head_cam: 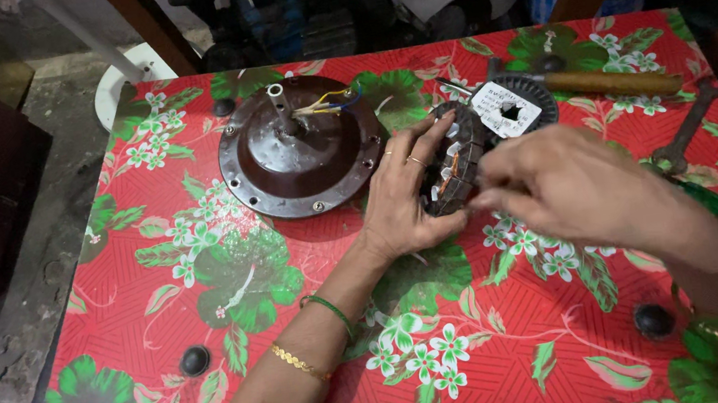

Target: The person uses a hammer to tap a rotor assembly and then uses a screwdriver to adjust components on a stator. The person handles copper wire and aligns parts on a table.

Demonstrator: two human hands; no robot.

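Note:
My left hand grips a round motor stator with copper windings, tilted up on its edge on the floral table. My right hand is at the stator's right side, fingers pinched on its windings or wires; what they pinch is blurred. To the left lies a brown round fan motor cover with a centre shaft and yellow, blue and white wires sticking out.
A wooden-handled tool lies at the back right beside a dark round part with a white label. A metal wrench and a green-handled screwdriver lie at the right. Clutter and a white fan base stand behind the table.

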